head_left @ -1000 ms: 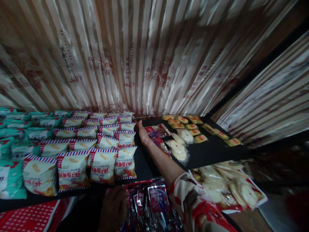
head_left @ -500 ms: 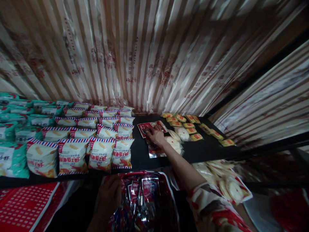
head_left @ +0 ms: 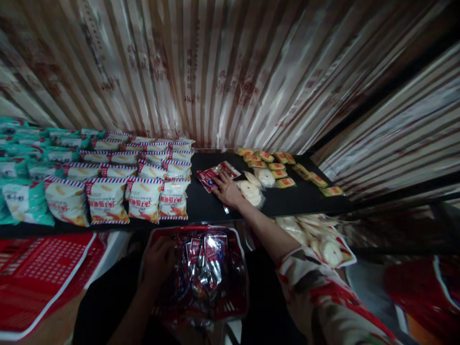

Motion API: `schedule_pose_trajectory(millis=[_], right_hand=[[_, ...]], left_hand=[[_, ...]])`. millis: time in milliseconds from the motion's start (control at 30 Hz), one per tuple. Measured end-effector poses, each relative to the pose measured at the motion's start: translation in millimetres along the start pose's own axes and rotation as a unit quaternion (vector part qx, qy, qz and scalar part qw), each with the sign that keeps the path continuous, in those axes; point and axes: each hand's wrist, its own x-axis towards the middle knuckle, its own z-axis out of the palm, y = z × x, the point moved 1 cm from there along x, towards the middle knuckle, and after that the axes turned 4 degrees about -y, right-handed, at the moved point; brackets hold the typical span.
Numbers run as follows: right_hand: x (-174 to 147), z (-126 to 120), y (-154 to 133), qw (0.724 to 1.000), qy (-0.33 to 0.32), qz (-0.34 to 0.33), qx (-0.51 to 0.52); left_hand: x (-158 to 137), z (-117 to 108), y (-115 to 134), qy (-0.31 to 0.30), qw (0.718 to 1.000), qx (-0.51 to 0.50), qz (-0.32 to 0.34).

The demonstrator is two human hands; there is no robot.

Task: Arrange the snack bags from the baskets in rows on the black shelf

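Observation:
My right hand point(head_left: 229, 189) lies with its fingers spread over flat red snack packets point(head_left: 207, 179) on the black shelf point(head_left: 201, 207). Below the shelf edge stands a red basket point(head_left: 235, 232) holding several shiny red and silver packets point(head_left: 215, 256). In dim light, my left hand point(head_left: 158, 258) curls its fingers over the basket's left rim. Right of my right hand are clear bags of pale round food point(head_left: 251, 192); part of the red packets is hidden under the hand.
White chip bags point(head_left: 108, 201) and teal bags point(head_left: 26, 200) fill the shelf's left side. Small yellow packs point(head_left: 285, 182) lie at the right. A tray of pale pieces point(head_left: 330, 251) sits below. Another red basket point(head_left: 43, 273) is at lower left; a striped curtain point(head_left: 215, 72) hangs behind.
The view has tipped downward, so more of the basket shows. My right hand's fingers have flattened and spread on the red packets. My left hand stays at the basket's left side.

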Motion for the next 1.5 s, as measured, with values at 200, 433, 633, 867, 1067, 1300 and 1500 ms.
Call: schedule_pose_trajectory(millis=[200,433,633,867,1067,1300,1500], right_hand=[[1.4,0.9,17.1,1.0,0.011,-0.018,-0.017],[-2.1,-3.7,12.9,0.998,0.023,-0.056,0.021],[8.0,-29.9,10.6,0.977,0.121,0.043,0.173],[0.2,-100.7,20.4,0.859,0.303,0.126,0.393],[-56.4,-127.3,-9.9,0.722,0.234,0.06,0.648],[-141.8,-109.1,-53.0,0.714,0.169,0.086,0.674],[-209.1,-106.6,-78.4,0.865,0.078,-0.043,0.494]], left_hand=[[-20.2,-2.2,0.1,-0.062,0.996,0.04,-0.048],[-29.8,-1.0,3.4,-0.085,0.993,0.065,-0.051],[-29.4,1.9,8.5,-0.111,0.99,0.083,-0.005],[-33.8,2.8,8.8,-0.156,0.987,0.018,-0.022],[-26.8,-0.5,42.6,-0.231,0.935,-0.196,-0.186],[7.6,-18.4,111.4,-0.221,0.615,-0.626,-0.425],[32.9,-36.1,136.8,-0.126,0.394,-0.775,-0.478]])
